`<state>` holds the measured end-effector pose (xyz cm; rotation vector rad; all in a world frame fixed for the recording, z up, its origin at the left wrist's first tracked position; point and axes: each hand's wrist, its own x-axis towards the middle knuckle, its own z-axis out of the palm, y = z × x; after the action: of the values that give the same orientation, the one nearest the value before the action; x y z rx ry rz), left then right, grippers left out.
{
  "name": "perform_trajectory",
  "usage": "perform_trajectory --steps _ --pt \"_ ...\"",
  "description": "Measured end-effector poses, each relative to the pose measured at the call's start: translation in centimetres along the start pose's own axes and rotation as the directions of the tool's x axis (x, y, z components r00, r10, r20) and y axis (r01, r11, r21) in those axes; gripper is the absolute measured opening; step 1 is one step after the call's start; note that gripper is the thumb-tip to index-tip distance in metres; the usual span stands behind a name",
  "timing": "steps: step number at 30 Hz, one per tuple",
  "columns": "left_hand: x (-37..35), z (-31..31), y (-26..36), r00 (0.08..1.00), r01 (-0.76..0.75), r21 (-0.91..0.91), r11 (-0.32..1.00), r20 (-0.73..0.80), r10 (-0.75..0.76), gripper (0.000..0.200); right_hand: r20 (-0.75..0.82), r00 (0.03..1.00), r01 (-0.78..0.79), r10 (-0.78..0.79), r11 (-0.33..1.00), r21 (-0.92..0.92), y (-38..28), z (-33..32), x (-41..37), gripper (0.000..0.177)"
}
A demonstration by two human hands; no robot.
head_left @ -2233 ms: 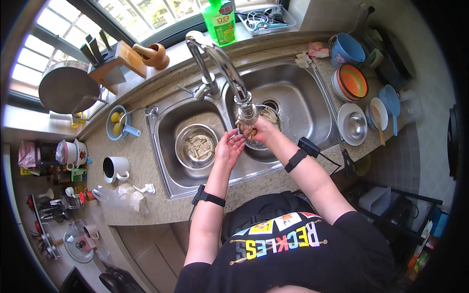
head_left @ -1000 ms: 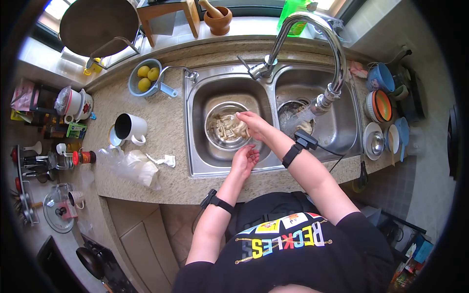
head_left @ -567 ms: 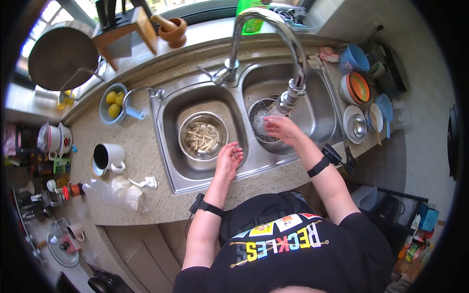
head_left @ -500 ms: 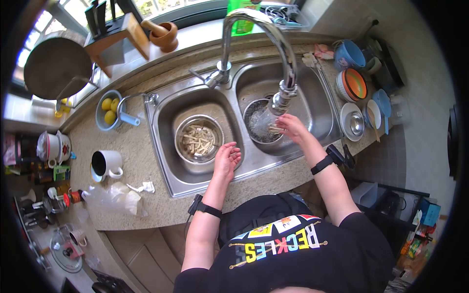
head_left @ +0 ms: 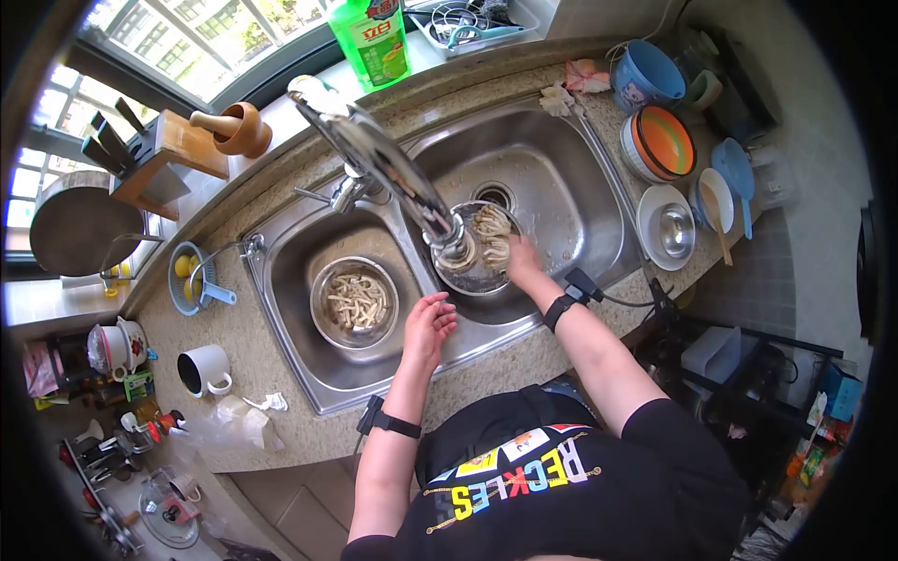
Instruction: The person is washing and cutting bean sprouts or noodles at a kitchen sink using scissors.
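My right hand (head_left: 524, 263) is closed on pale mushrooms (head_left: 493, 234) over a metal bowl (head_left: 474, 281) of water in the right sink basin (head_left: 573, 196). The faucet's spout (head_left: 456, 252) hangs at that bowl's left side. My left hand (head_left: 430, 325) is raised over the sink's front edge, its fingers loosely apart and holding nothing. To its left, in the left basin (head_left: 290, 271), a second metal bowl (head_left: 323, 323) contains pale mushroom pieces (head_left: 357, 301). My right fingertips are partly hidden by the mushrooms.
Stacked bowls (head_left: 659, 142), a white plate (head_left: 652, 224) and a blue pot (head_left: 650, 73) stand right of the sink. At left are a blue colander (head_left: 180, 292), a mug (head_left: 204, 370) and a plastic bag (head_left: 245, 425). A knife block (head_left: 178, 150) and green bottle (head_left: 374, 47) stand behind.
The view has shifted. My right hand has moved down to the bowl and now grips a larger clump of mushrooms. The faucet spout appears further left; my left hand stays near the sink's front.
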<state>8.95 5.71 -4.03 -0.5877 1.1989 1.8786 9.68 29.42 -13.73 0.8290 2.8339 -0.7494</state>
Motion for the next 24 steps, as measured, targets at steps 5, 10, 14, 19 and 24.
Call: perform_trajectory --steps 5,10,14,19,24 --pt "0.3 0.8 0.0 1.0 -0.009 0.037 0.999 -0.025 0.01 0.023 0.02 0.986 -0.165 0.166 0.984 -0.066 -1.6 -0.5 1.6 0.033" --pt "0.6 1.5 -0.1 0.999 -0.022 0.056 0.998 -0.038 0.024 0.023 -0.089 0.993 -0.075 0.073 0.997 -0.025 -2.0 -0.9 3.3 0.035" --pt "0.5 2.0 -0.1 0.999 -0.011 0.047 0.999 -0.039 0.012 0.021 -0.033 0.997 -0.081 0.076 0.981 -0.179 -2.8 0.0 3.7 0.04" --pt "0.6 2.4 0.1 0.999 -0.002 0.07 0.998 -0.042 0.005 0.021 -0.066 0.998 -0.014 -0.002 0.971 -0.24 -3.0 1.9 4.0 0.032" --pt "0.6 2.2 0.1 0.999 -0.001 0.064 0.998 -0.038 0.003 0.022 0.155 0.987 0.036 -0.051 0.994 0.103 -2.7 2.1 4.2 0.031"
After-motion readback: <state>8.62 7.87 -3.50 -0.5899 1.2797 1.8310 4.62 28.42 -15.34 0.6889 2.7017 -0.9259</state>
